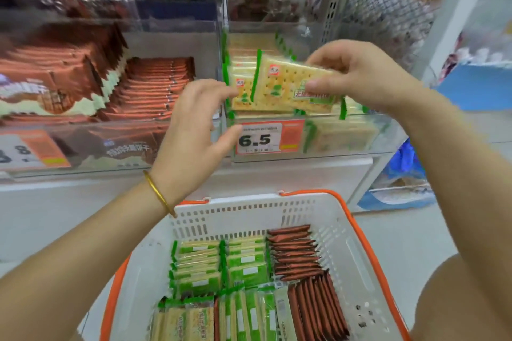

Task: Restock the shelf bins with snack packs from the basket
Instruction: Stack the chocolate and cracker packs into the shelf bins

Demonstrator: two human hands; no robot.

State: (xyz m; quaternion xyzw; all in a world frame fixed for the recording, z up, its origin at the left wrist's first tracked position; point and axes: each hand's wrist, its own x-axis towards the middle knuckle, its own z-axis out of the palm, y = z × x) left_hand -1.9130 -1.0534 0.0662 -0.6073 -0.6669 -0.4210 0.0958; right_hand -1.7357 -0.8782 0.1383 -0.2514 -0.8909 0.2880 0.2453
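White slatted plastic basket with orange handles, near, holds more packs. Clear plastic shelf bin, far right. Left hand, grip apart, touches the bin's row. Right hand, grip clamped on a green-edged cream cracker pack over the bin: placing step. Next, probably slot it upright.

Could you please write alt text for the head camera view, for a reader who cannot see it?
A person's right hand pinches a green-and-cream cracker pack above a clear shelf bin of matching packs, while the left hand reaches to the packs standing in it. Below sits a white basket with orange handles, holding more green packs and brown packs.
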